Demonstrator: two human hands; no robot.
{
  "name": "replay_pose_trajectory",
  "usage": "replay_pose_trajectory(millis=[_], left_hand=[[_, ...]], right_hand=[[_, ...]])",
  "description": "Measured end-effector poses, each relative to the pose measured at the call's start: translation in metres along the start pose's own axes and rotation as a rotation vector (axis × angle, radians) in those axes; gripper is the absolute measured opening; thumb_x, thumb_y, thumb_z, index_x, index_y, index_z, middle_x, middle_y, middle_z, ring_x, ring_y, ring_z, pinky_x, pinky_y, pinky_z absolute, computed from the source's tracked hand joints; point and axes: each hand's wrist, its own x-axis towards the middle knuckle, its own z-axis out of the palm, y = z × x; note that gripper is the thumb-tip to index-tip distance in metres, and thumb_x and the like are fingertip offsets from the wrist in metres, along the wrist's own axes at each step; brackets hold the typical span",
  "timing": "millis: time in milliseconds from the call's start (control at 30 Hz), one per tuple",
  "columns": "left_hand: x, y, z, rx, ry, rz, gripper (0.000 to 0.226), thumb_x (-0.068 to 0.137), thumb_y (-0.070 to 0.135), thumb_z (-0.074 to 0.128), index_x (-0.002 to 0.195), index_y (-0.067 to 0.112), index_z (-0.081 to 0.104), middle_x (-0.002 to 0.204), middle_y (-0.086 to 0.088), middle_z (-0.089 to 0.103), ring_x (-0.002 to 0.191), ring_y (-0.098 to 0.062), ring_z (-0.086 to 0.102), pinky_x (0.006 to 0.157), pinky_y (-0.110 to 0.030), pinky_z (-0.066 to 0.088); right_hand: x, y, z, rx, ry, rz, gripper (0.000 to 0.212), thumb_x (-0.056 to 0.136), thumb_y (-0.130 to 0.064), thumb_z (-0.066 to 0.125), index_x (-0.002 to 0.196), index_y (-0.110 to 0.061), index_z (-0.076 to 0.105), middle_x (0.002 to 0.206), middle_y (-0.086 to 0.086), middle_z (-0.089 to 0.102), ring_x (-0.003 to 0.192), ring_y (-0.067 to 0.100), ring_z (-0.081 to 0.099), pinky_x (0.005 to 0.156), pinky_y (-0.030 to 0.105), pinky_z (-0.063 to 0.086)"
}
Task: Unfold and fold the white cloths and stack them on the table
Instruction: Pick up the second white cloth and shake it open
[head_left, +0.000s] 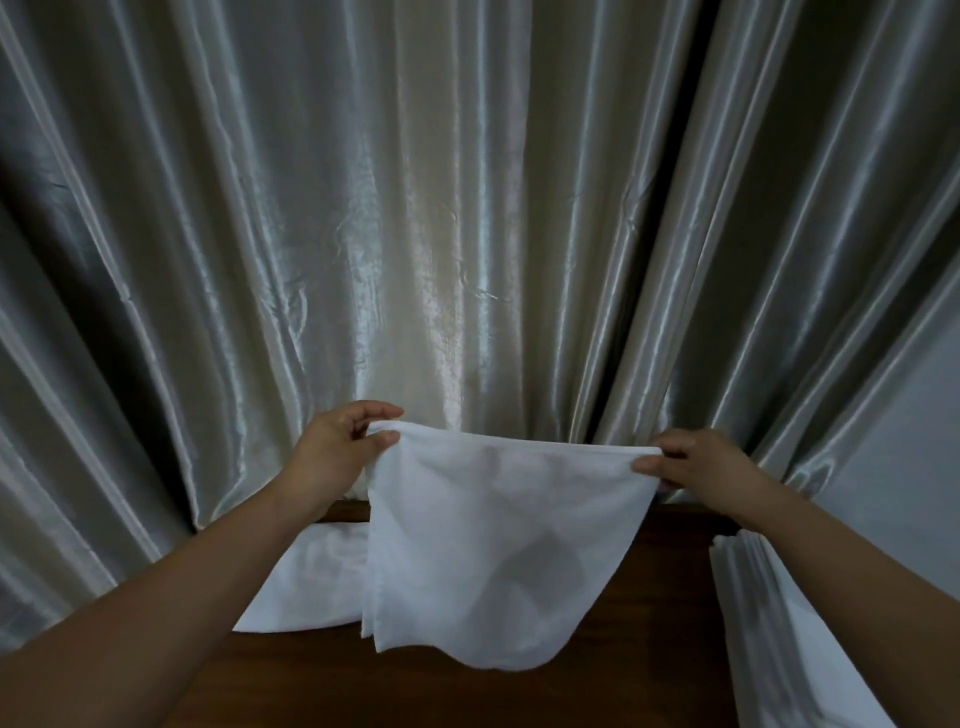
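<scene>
A white cloth held up by two corners over a dark wooden table, in front of a curtain.

The shiny pleated curtain (467, 208) fills the back, close behind the table (665, 623). The held cloth (493, 545) hangs in the air, its top edge running left to right between the hands and its layered left edge dropping straight down. Its rounded bottom hem hangs in front of bare wood. A stack of folded cloths (753, 597) lies at the table's right edge, and another white cloth (306, 582) lies flat on the left, partly behind the hanging one. The left hand (332, 452) pinches the upper left corner between thumb and fingers, and the right hand (701, 467) pinches the upper right corner.
</scene>
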Motion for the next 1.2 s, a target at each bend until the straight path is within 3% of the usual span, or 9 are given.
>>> replay_pose_trajectory(millis=[133,267,400,567,700,833,933,1067,1200], left_hand=[[-0.002,-0.002,-0.001,0.146,-0.025,-0.047,0.017,0.085,0.009,0.075,0.092,0.024,0.078,0.094,0.002,0.078,0.093,-0.019,0.072,0.088,-0.037,0.058],[-0.008,0.014,0.014,0.037,-0.087,-0.043,0.016,0.087,0.003,0.071,0.093,0.017,0.073,0.085,0.005,0.075,0.082,-0.014,0.069,0.069,-0.020,0.054],[-0.014,0.028,0.040,0.026,-0.205,0.057,0.024,0.087,0.004,0.071,0.101,0.022,0.065,0.071,0.009,0.066,0.070,-0.010,0.060,0.067,-0.025,0.049],[-0.021,0.032,0.064,0.085,-0.306,0.112,0.031,0.084,0.006,0.074,0.105,0.024,0.061,0.080,-0.003,0.066,0.069,-0.010,0.060,0.060,-0.021,0.048],[-0.026,0.032,0.069,0.132,-0.321,0.150,0.030,0.081,0.008,0.077,0.103,0.024,0.063,0.076,-0.004,0.071,0.066,-0.009,0.062,0.061,-0.022,0.049],[-0.031,0.028,0.060,0.021,-0.299,0.054,0.029,0.079,0.007,0.079,0.093,0.022,0.059,0.069,-0.006,0.065,0.058,-0.010,0.054,0.049,-0.019,0.041],[-0.038,0.021,0.055,-0.071,-0.299,-0.022,0.027,0.082,0.004,0.076,0.095,0.015,0.055,0.070,-0.008,0.064,0.066,-0.016,0.059,0.060,-0.026,0.048],[-0.051,0.012,0.056,-0.386,-0.383,-0.134,0.025,0.089,-0.003,0.068,0.097,0.012,0.050,0.077,-0.014,0.068,0.077,-0.028,0.065,0.065,-0.030,0.053],[-0.057,0.003,0.061,-0.481,-0.431,-0.123,0.022,0.090,0.000,0.068,0.099,0.013,0.052,0.091,-0.020,0.071,0.087,-0.033,0.068,0.076,-0.034,0.054]], right_hand=[[-0.004,0.006,0.009,0.114,-0.056,0.017,0.019,0.096,-0.023,0.065,0.091,-0.012,0.079,0.084,0.000,0.078,0.079,0.016,0.076,0.074,0.026,0.062],[0.007,0.019,0.009,-0.255,-0.138,0.022,0.035,0.093,-0.040,0.066,0.074,-0.011,0.071,0.068,0.001,0.065,0.063,0.012,0.063,0.062,0.023,0.046],[0.012,0.010,0.021,-0.481,-0.292,0.043,0.013,0.087,-0.042,0.073,0.092,-0.032,0.068,0.094,-0.012,0.063,0.089,0.003,0.061,0.068,0.014,0.042],[0.001,-0.072,0.059,-0.072,-0.192,-0.131,0.057,0.078,-0.041,0.082,0.129,-0.038,0.057,0.115,-0.018,0.065,0.103,-0.002,0.062,0.085,0.013,0.049],[-0.005,-0.126,0.092,0.001,-0.216,-0.305,0.072,0.073,-0.044,0.085,0.136,-0.039,0.051,0.117,-0.015,0.068,0.105,-0.002,0.063,0.090,0.013,0.050],[-0.005,-0.136,0.102,-0.024,-0.212,-0.309,0.055,0.076,-0.040,0.083,0.128,-0.032,0.065,0.108,-0.009,0.073,0.096,0.000,0.066,0.083,0.015,0.050],[-0.009,-0.141,0.102,-0.098,-0.240,-0.305,0.043,0.077,-0.039,0.082,0.118,-0.028,0.073,0.104,-0.008,0.075,0.093,0.000,0.067,0.079,0.013,0.050],[-0.014,-0.146,0.094,-0.244,-0.228,-0.328,0.030,0.078,-0.041,0.081,0.104,-0.026,0.076,0.092,-0.008,0.073,0.085,0.004,0.066,0.078,0.023,0.054],[-0.022,-0.147,0.086,-0.312,-0.228,-0.340,0.024,0.085,-0.040,0.075,0.104,-0.026,0.074,0.092,-0.008,0.071,0.084,0.003,0.065,0.080,0.026,0.056]])
